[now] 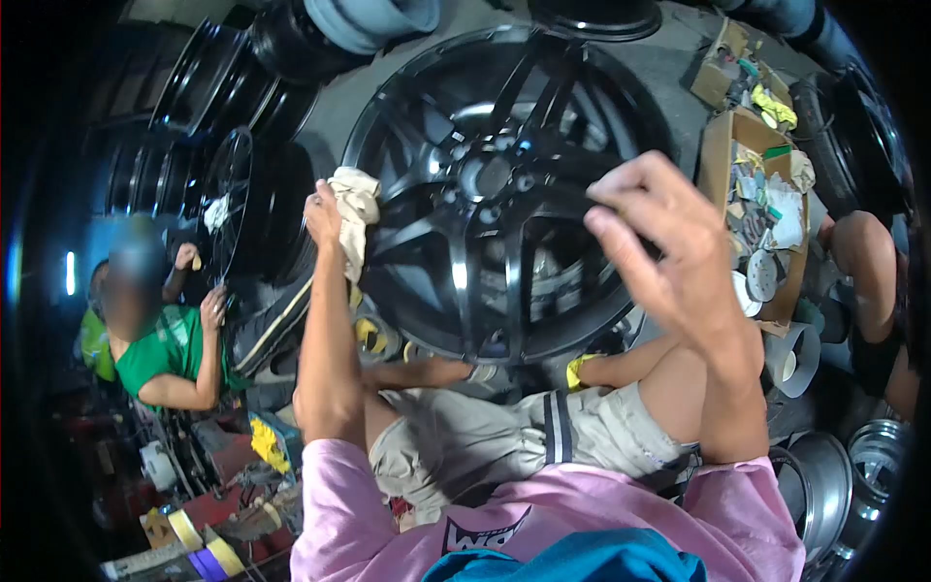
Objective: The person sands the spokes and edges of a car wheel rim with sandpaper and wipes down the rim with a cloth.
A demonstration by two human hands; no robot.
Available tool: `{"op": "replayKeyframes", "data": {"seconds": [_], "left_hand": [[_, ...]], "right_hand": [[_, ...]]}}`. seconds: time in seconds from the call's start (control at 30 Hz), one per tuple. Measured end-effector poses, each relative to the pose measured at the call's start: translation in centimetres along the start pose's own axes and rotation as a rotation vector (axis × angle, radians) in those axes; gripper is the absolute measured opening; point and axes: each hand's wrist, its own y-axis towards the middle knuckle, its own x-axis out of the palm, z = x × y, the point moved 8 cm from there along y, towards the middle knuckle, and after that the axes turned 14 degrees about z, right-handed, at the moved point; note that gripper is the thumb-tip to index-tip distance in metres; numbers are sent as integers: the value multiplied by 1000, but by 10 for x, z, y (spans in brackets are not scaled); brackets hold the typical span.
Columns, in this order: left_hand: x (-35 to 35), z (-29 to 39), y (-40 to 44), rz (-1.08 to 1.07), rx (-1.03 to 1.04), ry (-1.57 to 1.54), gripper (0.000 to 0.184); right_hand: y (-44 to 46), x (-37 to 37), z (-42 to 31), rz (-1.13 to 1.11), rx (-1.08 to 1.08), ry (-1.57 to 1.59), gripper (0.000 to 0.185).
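Observation:
A large glossy black wheel rim (465,276) with split spokes lies face up in front of me, above my knees. My left hand (323,213) is closed around a cream-coloured cloth (355,199) at the rim's left edge, and part of the cloth hangs down beside it. Over the right side of the rim, my right hand (664,233) is raised, apart from the surface as far as I can see. Its fingers are curled toward the thumb, and whatever lies between the tips is too small to make out.
A cardboard box (718,184) of sanding pads and scraps stands at the right. More black wheels (194,78) stand at the upper left. A co-worker in a green shirt (170,349) sits at the left beside another wheel. Tape rolls (208,558) lie lower left; silver rims (819,485) lie lower right.

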Motion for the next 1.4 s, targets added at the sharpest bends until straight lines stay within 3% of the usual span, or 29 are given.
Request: {"op": "replayKeyframes", "data": {"seconds": [0.17, 0.23, 0.3, 0.37, 0.43, 0.47, 0.53, 0.57, 0.63, 0.7, 0.8, 0.83, 0.9, 0.97, 1.03, 1.1, 1.17, 1.2, 1.23, 1.27, 1.33, 1.37, 1.4], "left_hand": [[43, 100, 40, 84, 15, 159, 71], [82, 139, 65, 24, 157, 122, 64], [125, 154, 101, -39, 193, 118, 64], [146, 200, 119, -224, 323, 196, 72], [203, 232, 135, -390, 368, 74, 79], [213, 269, 112, -316, 388, -75, 79], [227, 354, 55, -399, 441, -205, 74], [210, 402, 8, -283, 548, -315, 69], [198, 478, -69, -342, 706, -310, 65], [180, 520, -113, -388, 902, -297, 63], [166, 553, -191, -689, 969, -459, 56], [168, 559, -228, -777, 1001, -501, 54], [136, 556, -324, -763, 1093, -1021, 44], [64, 531, -387, -860, 1265, -955, 40], [17, 508, -417, -1074, 1467, -369, 40], [-6, 456, -449, -943, 1585, -680, 41], [-55, 397, -470, -896, 1621, -762, 46], [-75, 368, -477, -1161, 1689, -397, 48], [-96, 339, -476, -1122, 1779, -389, 52], [-115, 312, -470, -1218, 1830, -364, 54], [-143, 273, -437, -1408, 1531, -565, 54], [-160, 269, -421, -1533, 1349, -519, 52], [-170, 269, -406, -1565, 1293, -406, 51]], "right_hand": [[-10, -4, 16, -4, 103, 68, 12], [-9, -13, 24, 11, 137, 17, 12], [-8, -20, 34, 45, 202, -6, 12], [-3, -24, 36, 52, 219, -40, 12], [1, -25, 34, 87, 209, -27, 10], [3, -25, 35, 88, 239, -37, 9], [11, -35, 40, 152, 196, -141, 9], [16, -43, 40, 215, 142, -218, 9], [16, -65, 50, 385, 160, -315, 17], [8, -81, 70, 536, 323, -166, 25], [8, -81, 74, 591, 452, -59, 20], [8, -81, 76, 612, 491, -24, 20], [15, -81, 67, 658, 311, 2, 35], [15, -86, 57, 693, 329, 72, 37], [9, -103, 55, 796, 335, 78, 36], [-1, -112, 65, 789, 389, 57, 40], [-16, -115, 79, 740, 458, 10, 42], [-21, -113, 80, 708, 452, 11, 42], [-27, -108, 83, 675, 453, 14, 42], [-35, -100, 99, 680, 429, 55, 43], [-43, -88, 95, 508, 399, -153, 32], [-49, -77, 99, 392, 333, -297, 27], [-51, -66, 96, 339, 229, -309, 23]]}}
